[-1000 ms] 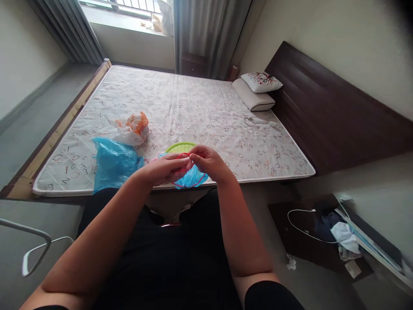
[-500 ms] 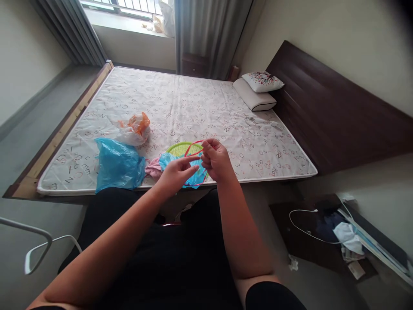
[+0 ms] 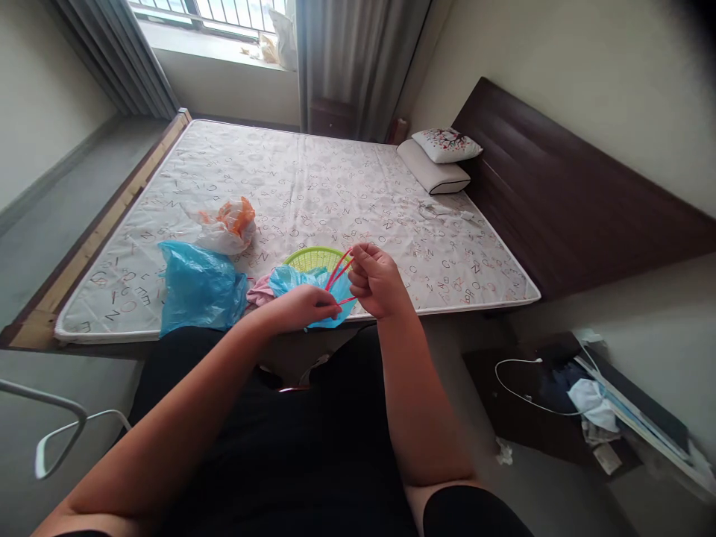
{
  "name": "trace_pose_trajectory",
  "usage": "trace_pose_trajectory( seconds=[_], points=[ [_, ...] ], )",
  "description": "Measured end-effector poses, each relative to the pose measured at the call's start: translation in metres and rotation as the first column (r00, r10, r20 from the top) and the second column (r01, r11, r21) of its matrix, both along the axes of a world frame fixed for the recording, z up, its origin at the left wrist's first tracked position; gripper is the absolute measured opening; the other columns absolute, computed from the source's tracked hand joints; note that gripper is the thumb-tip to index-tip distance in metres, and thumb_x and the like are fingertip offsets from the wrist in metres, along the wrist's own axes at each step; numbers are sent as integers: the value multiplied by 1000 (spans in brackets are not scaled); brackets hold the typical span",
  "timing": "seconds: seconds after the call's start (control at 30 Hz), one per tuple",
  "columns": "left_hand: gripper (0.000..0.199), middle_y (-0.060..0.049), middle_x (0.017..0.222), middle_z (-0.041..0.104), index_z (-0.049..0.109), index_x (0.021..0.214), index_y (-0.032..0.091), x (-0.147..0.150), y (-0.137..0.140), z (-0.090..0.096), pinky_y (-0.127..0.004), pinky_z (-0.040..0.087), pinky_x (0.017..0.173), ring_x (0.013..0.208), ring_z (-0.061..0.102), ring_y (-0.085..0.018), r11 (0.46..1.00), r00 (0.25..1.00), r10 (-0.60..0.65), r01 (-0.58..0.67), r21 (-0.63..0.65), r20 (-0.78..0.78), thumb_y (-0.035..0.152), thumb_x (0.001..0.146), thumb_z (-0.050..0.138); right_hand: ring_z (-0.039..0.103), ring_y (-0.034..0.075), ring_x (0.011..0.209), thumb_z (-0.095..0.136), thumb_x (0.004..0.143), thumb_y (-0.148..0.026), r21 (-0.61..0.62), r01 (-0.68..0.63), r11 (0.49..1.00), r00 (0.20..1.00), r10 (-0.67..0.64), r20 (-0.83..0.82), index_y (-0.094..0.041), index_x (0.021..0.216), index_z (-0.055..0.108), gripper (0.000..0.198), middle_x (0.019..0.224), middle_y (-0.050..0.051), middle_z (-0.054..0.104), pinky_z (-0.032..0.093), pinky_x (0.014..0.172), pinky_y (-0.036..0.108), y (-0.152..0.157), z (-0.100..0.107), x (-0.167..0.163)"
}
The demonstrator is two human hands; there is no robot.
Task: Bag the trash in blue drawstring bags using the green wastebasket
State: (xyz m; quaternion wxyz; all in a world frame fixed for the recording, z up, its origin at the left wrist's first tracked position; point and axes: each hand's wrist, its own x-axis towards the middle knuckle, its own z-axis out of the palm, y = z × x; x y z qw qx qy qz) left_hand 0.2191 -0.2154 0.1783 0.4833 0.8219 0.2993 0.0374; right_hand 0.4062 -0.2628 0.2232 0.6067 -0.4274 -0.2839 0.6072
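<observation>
A thin pinkish-red cord point(image 3: 338, 273) runs in a loop between my two hands. My right hand point(image 3: 377, 280) is closed, pinching it near the top. My left hand point(image 3: 305, 307), lower and to the left, has its fingers closed on another stretch of the cord. Behind and below them, a light blue plastic bag point(image 3: 291, 278) lies over a green basket point(image 3: 316, 257), partly hidden by my hands. A piece of pink cloth point(image 3: 260, 291) lies beside my left wrist.
On the mattress point(image 3: 313, 194) at the left lie a larger blue plastic bag point(image 3: 201, 287) and a white-and-orange plastic bag point(image 3: 229, 227). Two pillows point(image 3: 439, 168) rest by the dark headboard point(image 3: 548, 164). A dark low surface with cables point(image 3: 526, 399) stands at the lower right.
My left hand has moved down, its fingers now closed on the cord. The cord is drawn into a narrower, steeper loop. My right hand stays almost in place.
</observation>
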Motion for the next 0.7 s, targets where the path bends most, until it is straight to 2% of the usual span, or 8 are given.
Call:
trace_pose_trajectory(
  seconds=[0.13, 0.23, 0.3, 0.37, 0.43, 0.53, 0.63, 0.7],
  points=[
    [40, 1, 70, 58, 82, 103, 19, -9, 6, 15, -26, 32, 57, 64, 47, -14, 1000, 1000, 2, -3, -17, -5, 55, 92, 68, 16, 5, 46, 88, 82, -47, 9, 6, 1000, 1000, -5, -14, -26, 88, 48, 46, 58, -14, 27, 11, 43, 21, -3, 0, -1],
    [38, 4, 61, 47, 79, 93, 18, -2, -3, 18, -26, 26, 53, 58, 39, -12, 1000, 999, 8, -9, 11, 53, 55, 90, 71, 19, 5, 46, 84, 83, -45, 35, 19, 999, 999, -18, -28, -26, 87, 48, 41, 58, -13, 32, 14, 43, 21, -2, -3, -8],
    [37, 4, 60, 47, 72, 82, 17, 4, -10, 15, -24, 27, 53, 57, 39, -11, 998, 988, 64, -63, -15, 137, 53, 89, 72, 31, 6, 48, 80, 84, -44, 63, 70, 996, 998, -70, -5, -25, 88, 50, 35, 61, -11, 40, 26, 45, 21, 0, -7, -10],
    [39, 4, 62, 49, 65, 78, 17, 8, -15, 9, -22, 30, 53, 57, 41, -10, 977, 952, 175, -136, -164, 251, 53, 88, 74, 48, 8, 59, 77, 85, -42, 86, 182, 980, 981, -187, 59, -25, 88, 54, 29, 70, -7, 53, 41, 55, 21, 2, -12, -6],
    [44, 5, 61, 47, 59, 79, 18, 9, -18, 2, -20, 30, 49, 52, 39, -8, 890, 865, 360, -206, -407, 350, 57, 84, 79, 56, 9, 70, 76, 84, -39, 89, 298, 950, 943, -308, 125, -24, 89, 57, 25, 82, -4, 60, 48, 64, 22, 4, -19, 1],
    [53, 9, 57, 45, 49, 82, 21, 8, -20, -6, -17, 20, 41, 43, 30, -5, 668, 671, 642, -253, -700, 371, 59, 80, 85, 54, 8, 69, 75, 84, -39, 76, 374, 924, 909, -382, 166, -24, 89, 58, 23, 84, -4, 61, 47, 65, 21, 4, -31, 11],
    [52, 5, 65, 59, 49, 87, 21, 9, -19, -10, -15, 24, 38, 41, 37, -4, 514, 550, 778, -281, -810, 303, 50, 78, 91, 56, 9, 66, 75, 87, -42, 158, 333, 930, 912, -360, 197, -24, 89, 60, 23, 79, -5, 60, 50, 66, 23, -5, -36, 9],
    [47, 0, 75, 69, 53, 93, 19, 9, -17, -12, -16, 35, 40, 46, 51, -7, 443, 508, 824, -305, -843, 250, 42, 79, 92, 61, 11, 69, 74, 91, -43, 221, 177, 959, 934, -234, 268, -25, 90, 63, 22, 78, -4, 63, 54, 71, 26, -15, -34, 2]
  ],
)
